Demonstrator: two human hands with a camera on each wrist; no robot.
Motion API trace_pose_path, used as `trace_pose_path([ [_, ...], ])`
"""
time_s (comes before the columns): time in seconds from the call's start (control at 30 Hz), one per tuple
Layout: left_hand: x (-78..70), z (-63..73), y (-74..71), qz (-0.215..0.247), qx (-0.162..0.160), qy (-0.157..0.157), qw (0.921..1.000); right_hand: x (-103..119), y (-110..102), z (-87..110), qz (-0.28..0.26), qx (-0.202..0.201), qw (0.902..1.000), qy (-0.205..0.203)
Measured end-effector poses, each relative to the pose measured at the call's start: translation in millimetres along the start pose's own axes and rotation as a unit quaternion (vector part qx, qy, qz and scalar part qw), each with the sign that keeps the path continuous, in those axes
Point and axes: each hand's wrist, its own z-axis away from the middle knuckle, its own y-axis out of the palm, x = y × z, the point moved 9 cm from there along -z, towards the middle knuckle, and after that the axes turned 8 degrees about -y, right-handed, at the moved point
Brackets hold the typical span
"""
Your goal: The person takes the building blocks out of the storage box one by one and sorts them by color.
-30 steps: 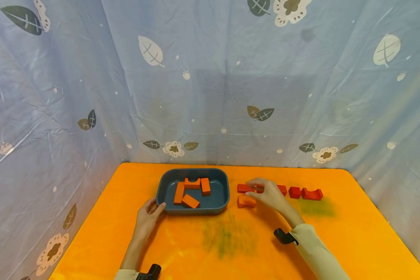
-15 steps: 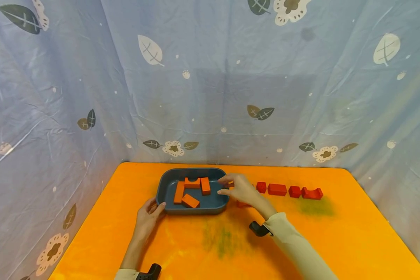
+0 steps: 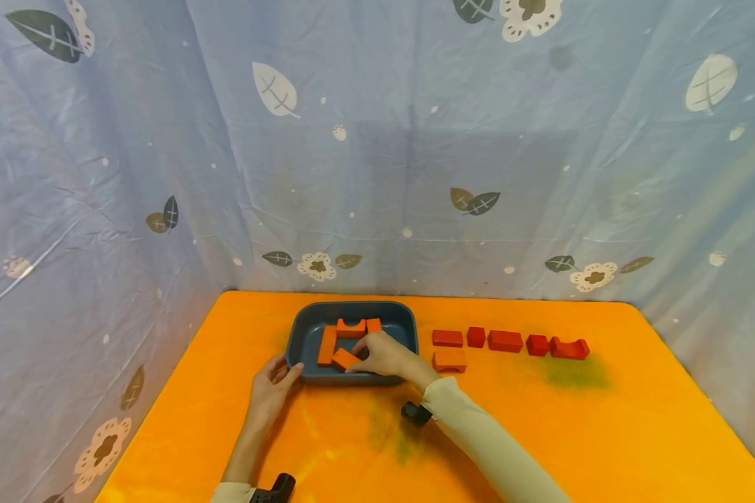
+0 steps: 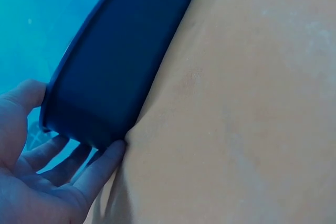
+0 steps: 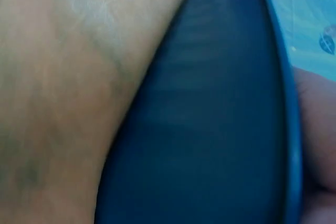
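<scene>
A dark blue-grey tray (image 3: 351, 381) stands on the table with several orange blocks in it, among them a long one (image 3: 327, 345) and an arched one (image 3: 351, 330). At the tray's front left corner my left hand (image 3: 272, 388) grips it, thumb on the rim and fingers against the outer wall, as the left wrist view also shows. My right hand (image 3: 384, 355) reaches over the front wall and pinches the right end of an orange rectangular block (image 3: 344, 359) between thumb and fingers. In the right wrist view the tray wall (image 5: 210, 103) hides those fingertips.
Right of the tray lies a row of red blocks, with a flat one (image 3: 447, 338), a cube (image 3: 476, 337) and a notched one (image 3: 569, 348). In front of them sits an orange arched block (image 3: 449, 361). A patterned curtain (image 3: 377, 175) hangs behind the yellow-orange table (image 3: 327, 447).
My right hand has moved left from the blocks on the table into the tray, down to the rectangular orange block. The left hand has kept its grip on the corner.
</scene>
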Motion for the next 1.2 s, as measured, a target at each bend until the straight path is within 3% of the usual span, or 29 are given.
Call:
trace_pose_path([
  [0.17, 1.1, 0.3, 1.5, 0.005, 0.005, -0.001, 1.0, 0.0, 7.8, -8.6, 0.046, 0.025, 0.9985, 0.014],
  [0.43, -0.3, -1.1, 1.6, 0.004, 0.005, -0.002, 1.0, -3.1, 3.8, -7.9, 0.059, 0.027, 0.9965, 0.052],
  [0.73, 1.5, 0.5, 0.8, 0.008, 0.007, -0.002, 0.9999, 3.1, -16.1, 5.2, 0.094, -0.014, 0.9955, 0.003],
  [0.9, 2.8, 0.4, 0.9, 0.003, 0.003, -0.001, 1.0, 1.2, -27.3, 9.2, 0.111, -0.026, 0.9934, 0.005],
  [1.2, 0.7, 0.7, -0.9, -0.005, 0.006, -0.003, 1.0, 3.4, -47.3, 18.4, 0.067, -0.048, 0.9966, 0.0],
])
